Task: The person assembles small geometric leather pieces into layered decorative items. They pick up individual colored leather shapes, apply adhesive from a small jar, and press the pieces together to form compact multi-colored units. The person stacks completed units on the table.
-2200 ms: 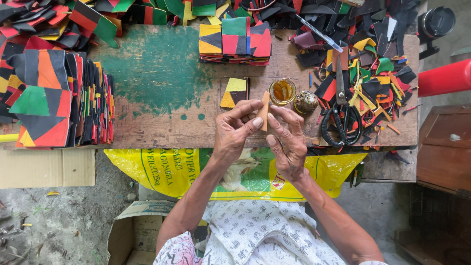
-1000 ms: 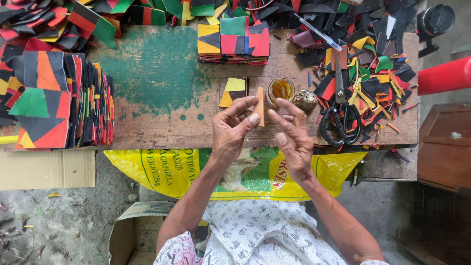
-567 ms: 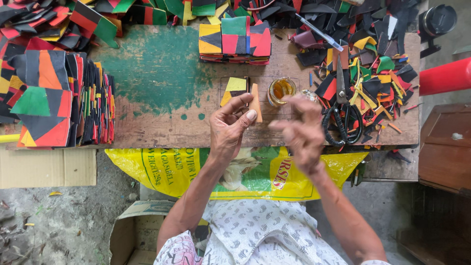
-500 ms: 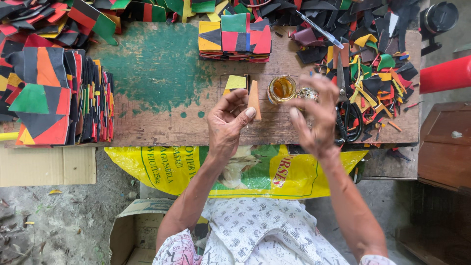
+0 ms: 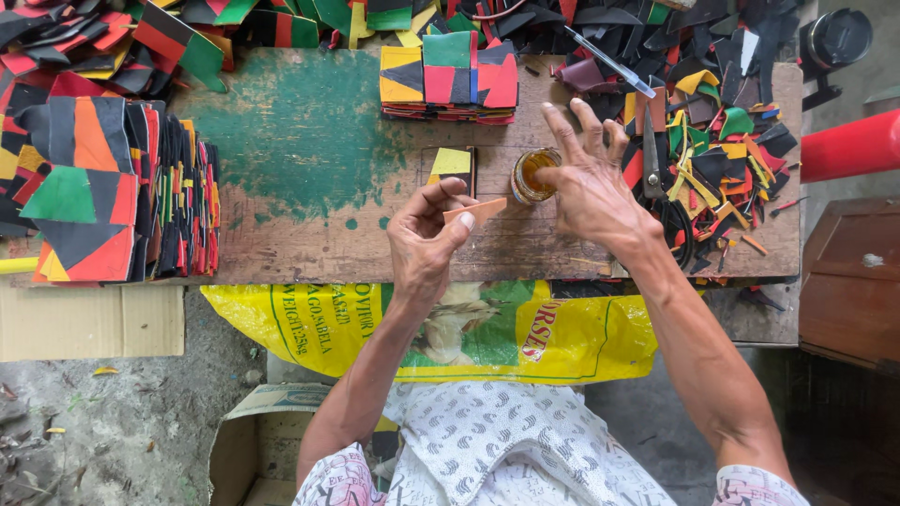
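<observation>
Left hand [image 5: 427,239] pinches a small tan strip [image 5: 475,211], apparently leather or card, between thumb and fingers, held just above the wooden worktop [image 5: 309,244]. Right hand [image 5: 586,183] is spread, forefinger at the rim of a small glass jar of amber adhesive [image 5: 531,174]. By appearance, the strip awaits gluing; a yellow-and-black patch [image 5: 451,165] lies flat just beyond it. Finished work: a stack of multicoloured patchwork squares [image 5: 448,80] at the far edge and larger stacked panels [image 5: 103,192] on the left. Loose offcuts [image 5: 722,155], glossy and angular, and scissors [image 5: 656,178] lie right.
</observation>
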